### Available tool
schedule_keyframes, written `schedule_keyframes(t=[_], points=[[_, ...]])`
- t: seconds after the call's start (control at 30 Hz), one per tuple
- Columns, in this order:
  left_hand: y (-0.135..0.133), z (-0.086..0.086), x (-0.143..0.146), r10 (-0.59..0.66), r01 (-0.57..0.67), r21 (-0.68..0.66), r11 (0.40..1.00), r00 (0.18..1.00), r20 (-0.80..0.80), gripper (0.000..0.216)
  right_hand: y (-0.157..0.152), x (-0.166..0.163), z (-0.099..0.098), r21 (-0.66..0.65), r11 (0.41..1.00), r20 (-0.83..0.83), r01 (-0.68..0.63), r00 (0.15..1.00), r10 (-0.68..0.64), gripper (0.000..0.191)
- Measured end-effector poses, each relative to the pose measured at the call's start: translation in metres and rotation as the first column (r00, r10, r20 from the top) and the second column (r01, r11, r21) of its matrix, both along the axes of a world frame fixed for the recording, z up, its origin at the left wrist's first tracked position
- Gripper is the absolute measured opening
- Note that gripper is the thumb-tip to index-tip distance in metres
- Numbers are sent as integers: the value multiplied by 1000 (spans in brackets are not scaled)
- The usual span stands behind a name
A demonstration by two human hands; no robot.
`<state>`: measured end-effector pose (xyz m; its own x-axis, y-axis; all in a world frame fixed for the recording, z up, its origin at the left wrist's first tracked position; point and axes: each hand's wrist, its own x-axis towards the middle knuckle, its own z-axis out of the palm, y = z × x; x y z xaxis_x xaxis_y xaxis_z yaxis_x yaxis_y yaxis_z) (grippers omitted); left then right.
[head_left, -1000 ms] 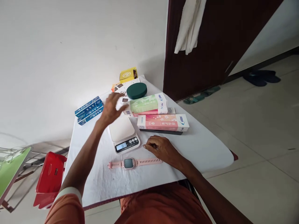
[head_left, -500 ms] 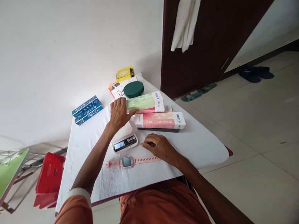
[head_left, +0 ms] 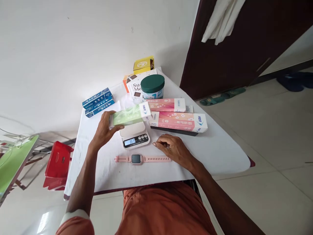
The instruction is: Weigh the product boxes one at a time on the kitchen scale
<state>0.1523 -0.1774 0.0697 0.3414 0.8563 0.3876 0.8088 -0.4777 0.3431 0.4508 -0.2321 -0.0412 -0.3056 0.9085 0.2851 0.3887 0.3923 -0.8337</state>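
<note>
My left hand (head_left: 105, 130) grips a green and white toothpaste box (head_left: 130, 114) by its left end. The box hangs over the rear part of a white digital scale (head_left: 133, 132), whose display reads 363. My right hand (head_left: 172, 147) rests on the cloth to the right of the scale, fingers curled; whether anything is inside them is hidden. In front of the scale lies a pink-strapped smartwatch (head_left: 136, 159). Beyond my right hand, a pink box (head_left: 178, 121) sits on a dark flat item (head_left: 176, 131), with another pink box (head_left: 166, 105) behind it.
Blue boxes (head_left: 99, 101) lie at the table's left. At the back stand a green-lidded tub (head_left: 153, 86), a white box (head_left: 134, 88) and a yellow box (head_left: 143, 65). A red chair (head_left: 57, 163) is left of the white-covered table (head_left: 220, 156).
My left hand has lifted the green box off the pink box behind and brought it left and nearer, over the scale. My right hand stays about where it was. The view has shifted.
</note>
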Motion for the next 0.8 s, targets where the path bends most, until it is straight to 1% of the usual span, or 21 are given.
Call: schedule_keyframes(t=[0.07, 0.13, 0.23, 0.3, 0.4, 0.5, 0.57, 0.67, 0.73, 0.8], points=[[-9, -13, -17, 37, -37, -56, 998, 999, -7, 45, 0, 0, 1, -9, 1000, -2, -4, 1000, 4, 39], [-12, -28, -25, 58, -59, -102, 993, 998, -9, 44, -1, -1, 2, -15, 1000, 3, -4, 1000, 4, 41], [-8, -46, -23, 79, -79, -157, 984, 997, -7, 47, -2, -2, 3, -18, 1000, 14, 5, 1000, -4, 44], [-5, -53, -20, 83, -81, -174, 981, 997, 5, 51, -2, -2, 4, -30, 999, 18, 12, 1000, -11, 44], [-4, -52, -20, 88, -84, -164, 983, 996, 19, 63, 0, 3, 9, -84, 996, 23, -21, 999, 23, 43], [-9, -44, -27, 115, -107, -122, 987, 991, 63, 76, 9, 10, 19, -158, 979, 67, -129, 988, 141, 40], [-13, -38, -31, 143, -135, -79, 988, 984, 110, 72, 18, 13, 23, -179, 960, 114, -215, 965, 237, 38], [-19, -32, -30, 189, -189, -15, 982, 968, 166, 60, 28, 12, 22, -153, 940, 148, -304, 934, 326, 35], [-22, -30, -25, 191, -196, 12, 981, 966, 172, 56, 30, 9, 16, -99, 948, 150, -304, 937, 316, 33], [-24, -31, -19, 172, -176, 18, 984, 975, 141, 55, 27, 7, 8, -41, 962, 133, -270, 953, 273, 34]])
